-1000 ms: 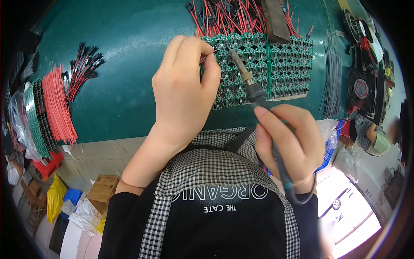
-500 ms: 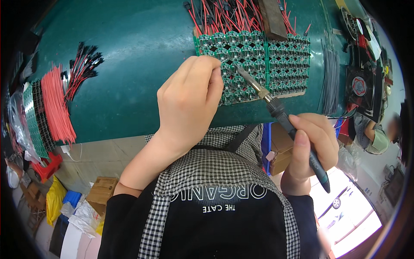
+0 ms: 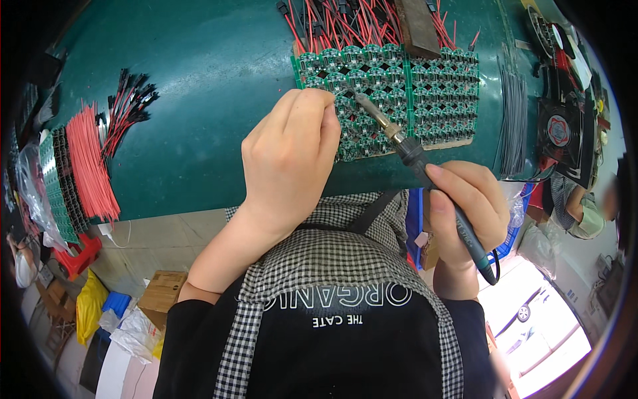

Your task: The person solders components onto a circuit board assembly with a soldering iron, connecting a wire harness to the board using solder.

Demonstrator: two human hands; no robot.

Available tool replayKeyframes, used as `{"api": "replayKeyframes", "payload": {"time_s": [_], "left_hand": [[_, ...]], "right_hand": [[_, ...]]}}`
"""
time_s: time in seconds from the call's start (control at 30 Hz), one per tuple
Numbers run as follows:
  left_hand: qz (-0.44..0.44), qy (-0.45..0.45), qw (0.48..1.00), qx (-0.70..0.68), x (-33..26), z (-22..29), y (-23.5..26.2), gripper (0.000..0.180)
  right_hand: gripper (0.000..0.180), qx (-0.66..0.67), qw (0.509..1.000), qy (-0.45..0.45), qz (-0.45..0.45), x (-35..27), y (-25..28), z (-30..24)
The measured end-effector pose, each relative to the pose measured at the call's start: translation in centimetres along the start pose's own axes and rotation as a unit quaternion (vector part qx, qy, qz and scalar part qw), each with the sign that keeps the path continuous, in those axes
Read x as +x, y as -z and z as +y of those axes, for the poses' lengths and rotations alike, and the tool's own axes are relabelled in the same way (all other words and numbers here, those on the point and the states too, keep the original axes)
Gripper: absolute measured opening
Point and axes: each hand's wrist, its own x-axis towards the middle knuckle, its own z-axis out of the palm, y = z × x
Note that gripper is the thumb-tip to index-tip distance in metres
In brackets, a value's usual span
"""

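Two green circuit board panels (image 3: 407, 100), packed with rows of small round boards, lie side by side on the dark green table. My right hand (image 3: 468, 209) grips a soldering iron (image 3: 413, 154) by its dark handle, its tip pointing up and left over the left panel. Closed in a pinch, my left hand (image 3: 290, 149) is at that panel's left part, close to the iron's tip. Whatever sits between its fingertips is hidden. Red and black wires with connectors (image 3: 342, 26) spread out behind the panels, and a dark metal bar (image 3: 417, 30) lies across them.
Farther left lie a bundle of red wires (image 3: 92, 163), wires with black connectors (image 3: 126, 106) and more green panels (image 3: 56, 183). Grey wires (image 3: 512, 120) are on the right, near a black fan (image 3: 558, 131). Another person (image 3: 581, 209) is at the far right.
My right hand and the soldering iron have shifted left and slightly up, the tip now nearer my left fingers. The left hand stays nearly in place, still pinched.
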Motion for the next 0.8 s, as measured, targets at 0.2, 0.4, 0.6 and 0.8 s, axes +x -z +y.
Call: {"api": "replayKeyframes", "payload": {"time_s": [0.2, 0.4, 0.6, 0.8], "left_hand": [[-0.014, -0.002, 0.999, 0.034, 0.2, 0.2, 0.2, 0.011], [-0.012, 0.019, 0.999, 0.034, 0.5, 0.5, 0.8, 0.012], [-0.003, 0.017, 1.0, 0.021, 0.2, 0.1, 0.4, 0.013], [-0.012, 0.01, 1.0, 0.019, 0.2, -0.1, 0.2, 0.012]], "right_hand": [[0.032, -0.007, 1.0, 0.027, -0.009, -0.5, -0.7, 0.0], [0.026, -0.017, 0.999, 0.032, 0.014, -0.6, -0.3, -0.8], [0.026, -0.018, 0.997, 0.077, 0.023, 0.2, -0.6, -0.7], [0.028, -0.044, 0.997, 0.068, 0.011, 0.2, -1.0, -1.0]]}}
